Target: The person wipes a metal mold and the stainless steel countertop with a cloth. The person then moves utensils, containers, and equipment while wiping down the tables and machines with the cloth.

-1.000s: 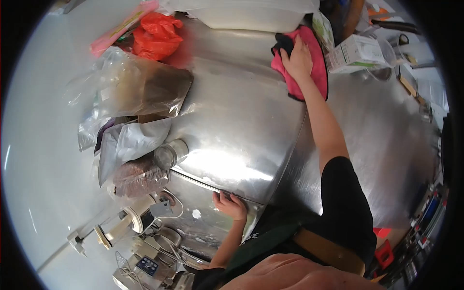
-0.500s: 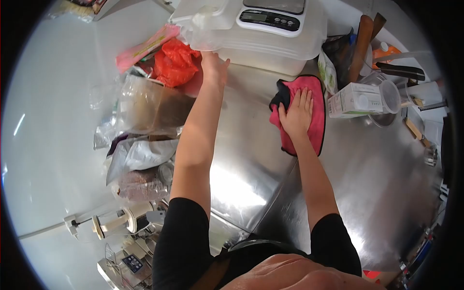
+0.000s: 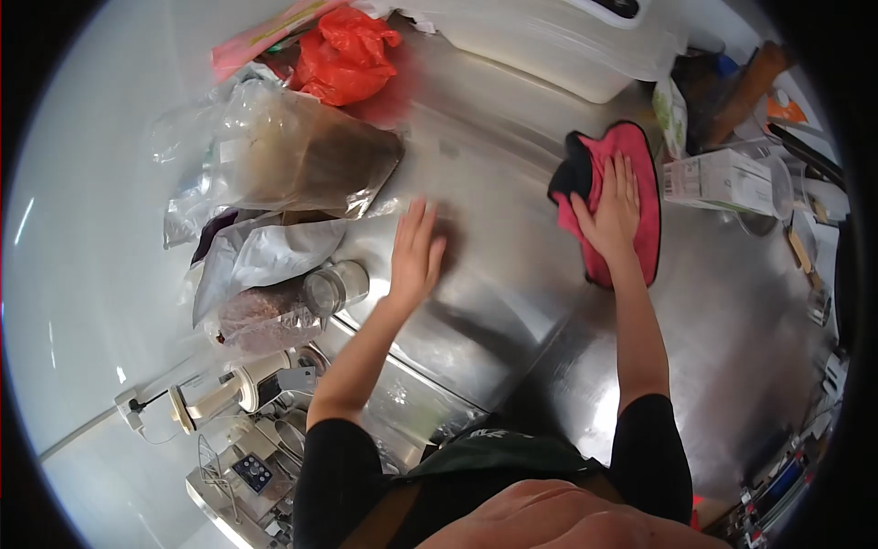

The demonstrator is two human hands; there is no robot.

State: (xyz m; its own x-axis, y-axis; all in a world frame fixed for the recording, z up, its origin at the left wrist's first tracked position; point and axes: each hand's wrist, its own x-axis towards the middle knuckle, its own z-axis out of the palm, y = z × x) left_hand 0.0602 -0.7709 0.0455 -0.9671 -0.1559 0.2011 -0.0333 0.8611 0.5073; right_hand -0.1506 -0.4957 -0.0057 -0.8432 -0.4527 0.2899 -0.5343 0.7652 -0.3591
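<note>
A pink cloth [image 3: 645,215] with a black edge and a dark folded corner lies on the steel table [image 3: 512,229]. My right hand [image 3: 611,209] rests flat on this cloth, its fingers stretched out. Over the left part of the table is my left hand [image 3: 416,252], empty, with the fingers extended and the thumb apart. Left of that hand are a clear plastic bag with brown contents [image 3: 338,165] and a glass jar [image 3: 337,288] on its side.
A large translucent bin [image 3: 549,46] stands at the back. A red plastic bag [image 3: 347,57] is at the back left. On the right are a white carton [image 3: 718,180] and clear containers. Kitchen appliances [image 3: 251,471] sit at the lower left.
My left hand has come back from near the bin and red bag toward the middle left of the table. My right hand stays on the cloth. The camera view has shifted.
</note>
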